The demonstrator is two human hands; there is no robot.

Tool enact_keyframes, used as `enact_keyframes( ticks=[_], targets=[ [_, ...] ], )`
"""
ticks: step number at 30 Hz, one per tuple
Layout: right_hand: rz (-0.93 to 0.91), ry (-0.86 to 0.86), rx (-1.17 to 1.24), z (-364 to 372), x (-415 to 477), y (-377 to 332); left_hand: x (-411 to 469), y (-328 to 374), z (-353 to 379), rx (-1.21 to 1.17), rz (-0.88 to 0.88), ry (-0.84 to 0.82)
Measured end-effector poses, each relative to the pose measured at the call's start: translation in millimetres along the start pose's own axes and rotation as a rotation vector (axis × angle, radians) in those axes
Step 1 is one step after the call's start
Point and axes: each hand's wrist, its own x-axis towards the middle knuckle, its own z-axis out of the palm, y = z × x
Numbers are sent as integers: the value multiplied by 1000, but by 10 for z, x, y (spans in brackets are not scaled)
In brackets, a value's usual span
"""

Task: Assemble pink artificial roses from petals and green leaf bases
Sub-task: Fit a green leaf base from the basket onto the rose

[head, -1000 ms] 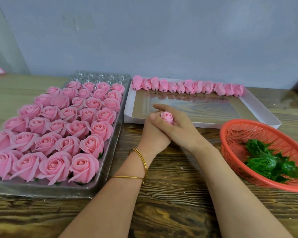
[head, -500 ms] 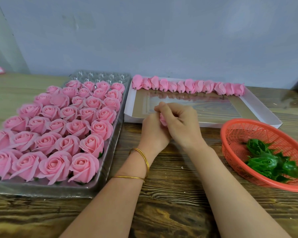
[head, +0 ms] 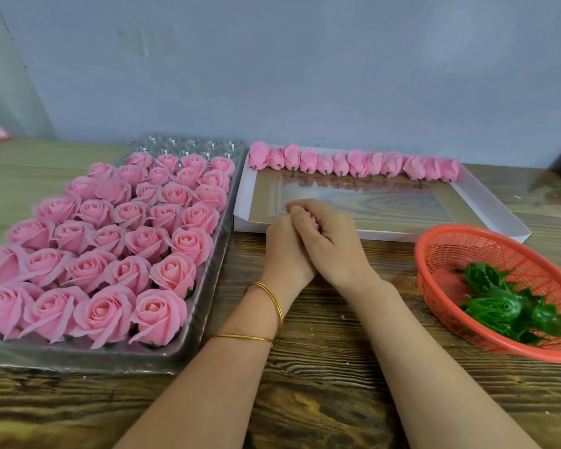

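Head view: right hand (head: 334, 243) clenched round a pink bud (head: 316, 223), only a sliver showing. Left hand (head: 284, 254) pressed against it, fingers hidden, grip unclear. Leaf bases (head: 489, 306) in basket (head: 447, 254), well right of right hand. Risk: a tight squeeze could crush the petals.

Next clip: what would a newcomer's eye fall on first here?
The clear tray packed with finished pink roses fills the left side. At centre, the left hand and right hand are cupped round a small pink bud. A red basket holding green leaf bases sits at right.
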Motion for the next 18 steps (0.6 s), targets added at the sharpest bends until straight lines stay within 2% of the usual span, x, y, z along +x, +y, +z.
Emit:
enact_keyframes(
  ticks=[9, 14, 18],
  targets=[
    [54, -84, -20, -41, -24, -2, 6, 52, -34, 81, 53, 4],
    [117, -145, 8, -75, -19, -10, 23, 30, -23, 60, -8, -13],
    [151, -177, 65, -109, -24, -4, 28, 27, -23, -46, -59, -11]
  ],
)
